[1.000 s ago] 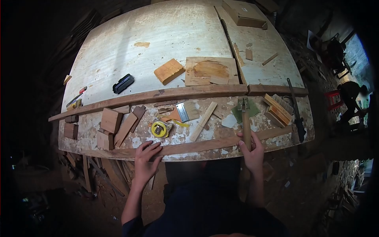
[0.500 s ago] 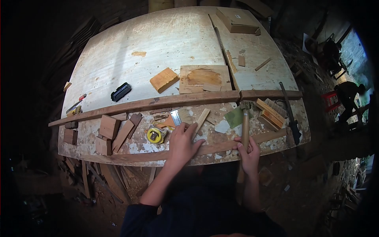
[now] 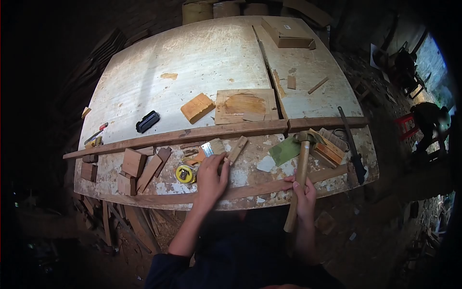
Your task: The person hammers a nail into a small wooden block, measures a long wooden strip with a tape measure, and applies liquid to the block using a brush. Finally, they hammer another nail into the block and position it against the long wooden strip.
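Note:
A hammer (image 3: 301, 178) with a wooden handle is in my right hand (image 3: 303, 195), its head up over the bench near the wood blocks. My left hand (image 3: 211, 176) is closed round the lower end of a small wooden strip (image 3: 238, 148). Just beyond its fingers lies a paintbrush (image 3: 208, 149) with a metal band. To the left of that hand sits a yellow tape measure (image 3: 184, 174). A green sheet (image 3: 284, 151) rests between the strip and the hammer.
A long wooden bar (image 3: 192, 132) crosses the workbench (image 3: 192, 58). Wood blocks (image 3: 133, 162) lie at left, a saw (image 3: 353, 149) at right. Farther back are an orange block (image 3: 198, 108), a black case (image 3: 147, 122) and a cardboard box (image 3: 288, 33). Another person (image 3: 428, 123) is at far right.
The hammer has risen in my right hand, so its head shows more clearly. My left hand has shifted slightly left with the wooden strip. The whole view has tilted a little.

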{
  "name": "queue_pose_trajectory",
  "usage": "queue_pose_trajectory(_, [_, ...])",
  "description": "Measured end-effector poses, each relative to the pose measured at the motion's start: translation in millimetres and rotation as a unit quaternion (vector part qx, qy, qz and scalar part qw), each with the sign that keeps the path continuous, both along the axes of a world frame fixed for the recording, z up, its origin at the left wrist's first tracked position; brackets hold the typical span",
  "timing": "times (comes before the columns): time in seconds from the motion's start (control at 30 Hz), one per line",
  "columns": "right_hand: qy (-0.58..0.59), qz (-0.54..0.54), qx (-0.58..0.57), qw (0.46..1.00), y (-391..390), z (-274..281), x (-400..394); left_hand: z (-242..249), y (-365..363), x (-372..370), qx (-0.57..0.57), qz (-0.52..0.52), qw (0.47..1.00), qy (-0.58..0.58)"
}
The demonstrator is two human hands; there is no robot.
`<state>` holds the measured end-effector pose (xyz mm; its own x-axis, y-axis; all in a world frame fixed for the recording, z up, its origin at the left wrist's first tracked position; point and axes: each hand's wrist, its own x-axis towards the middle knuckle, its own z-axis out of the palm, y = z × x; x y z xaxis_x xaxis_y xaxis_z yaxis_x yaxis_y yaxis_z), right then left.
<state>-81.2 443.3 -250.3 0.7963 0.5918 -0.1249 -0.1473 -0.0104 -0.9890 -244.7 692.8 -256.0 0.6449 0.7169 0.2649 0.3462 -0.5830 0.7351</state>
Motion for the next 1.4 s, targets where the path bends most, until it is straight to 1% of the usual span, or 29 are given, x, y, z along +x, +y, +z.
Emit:
queue_pose_trajectory(0.1, [0.012,-0.007,0.016,1.0,0.3,-3.9,-1.7,8.6,-6.5,-0.1,0.024,0.02,0.999,0.011])
queue_pose_trajectory(0.2, [0.028,-0.017,0.032,0.999,1.2,-8.5,-3.5,-2.7,-3.2,-1.5,0.048,0.021,0.999,0.016])
queue_pose_trajectory(0.23, [0.031,-0.02,0.037,0.999,1.1,-8.7,-2.6,-3.6,-2.5,-1.8,0.034,0.008,0.999,0.012])
queue_pose_trajectory(0.3, [0.028,-0.028,0.033,0.999,3.0,-9.0,-4.1,-4.4,0.4,-1.8,0.01,-0.018,1.0,-0.001])
queue_pose_trajectory(0.43, [0.026,-0.036,0.02,0.999,7.2,-8.6,-7.7,-8.9,0.5,-1.2,0.028,-0.06,0.997,-0.031])
queue_pose_trajectory(0.47, [0.026,-0.035,0.022,0.999,8.0,-8.8,-8.5,-9.2,-0.4,-1.2,0.024,-0.061,0.997,-0.028])
queue_pose_trajectory(0.57, [0.026,-0.035,0.024,0.999,10.2,-9.6,-8.8,-12.7,-4.0,0.4,0.067,-0.038,0.994,-0.077])
queue_pose_trajectory(0.67, [0.027,-0.036,0.016,0.999,10.5,-10.1,-10.5,-20.5,-4.1,-3.5,0.057,-0.036,0.994,-0.084])
queue_pose_trajectory(0.73, [0.02,-0.036,0.001,0.999,12.4,-8.6,-11.8,-19.9,-2.9,-5.8,0.028,-0.033,0.996,-0.075])
queue_pose_trajectory(0.8, [-0.002,-0.025,0.01,1.0,12.6,-12.8,-9.1,-19.5,0.8,-5.7,0.003,-0.028,0.998,-0.062])
queue_pose_trajectory(0.87, [-0.002,-0.023,-0.002,1.0,15.3,-6.1,-15.7,-18.4,2.3,-11.4,0.003,-0.03,0.998,-0.058])
queue_pose_trajectory(0.93, [-0.007,-0.013,-0.022,1.0,14.8,-4.3,-19.1,-15.3,6.0,-14.9,0.034,-0.025,0.997,-0.063])
queue_pose_trajectory(1.03, [-0.024,0.006,-0.043,0.999,15.4,-1.3,-27.4,-20.9,11.1,-27.3,0.024,-0.014,0.999,-0.038])
queue_pose_trajectory(1.07, [-0.034,0.014,-0.047,0.998,17.7,-0.3,-29.7,-24.6,13.3,-30.8,0.008,-0.02,0.999,-0.05])
queue_pose_trajectory(1.17, [-0.068,0.065,-0.059,0.994,16.9,7.2,-40.9,-30.7,17.0,-35.1,0.013,-0.011,0.997,-0.072])
queue_pose_trajectory(1.27, [-0.003,0.11,-0.005,0.994,30.0,25.7,-62.9,-29.7,19.3,-35.8,-0.002,-0.005,0.999,-0.053])
queue_pose_trajectory(1.4, [0.06,0.166,-0.028,0.984,44.0,39.1,-76.1,-31.6,21.9,-35.3,0.011,-0.006,0.998,-0.061])
